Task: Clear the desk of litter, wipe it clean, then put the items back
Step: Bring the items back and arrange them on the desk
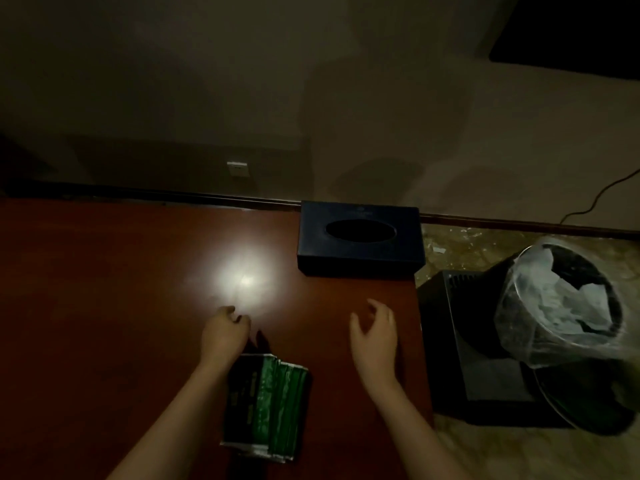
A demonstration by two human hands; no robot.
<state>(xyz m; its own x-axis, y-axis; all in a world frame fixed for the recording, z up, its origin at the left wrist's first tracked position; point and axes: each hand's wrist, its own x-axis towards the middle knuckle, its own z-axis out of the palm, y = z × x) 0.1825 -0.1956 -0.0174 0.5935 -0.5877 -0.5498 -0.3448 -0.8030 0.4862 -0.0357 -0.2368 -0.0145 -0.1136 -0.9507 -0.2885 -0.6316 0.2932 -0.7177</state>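
Both forearms bare, reaching forward from bottom edge, roughly parallel, well apart. Left hand (225,332) knuckles up, fingers curled loosely under, nothing visible in grip. Right hand (375,332) back toward camera, fingers spread and slightly bent, thumb out to left, holding nothing.

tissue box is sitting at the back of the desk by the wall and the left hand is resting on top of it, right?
Not quite. The tissue box does sit at the back of the desk by the wall, but the left hand is not on it. The head view shows that hand well in front of the box, near the green packet.
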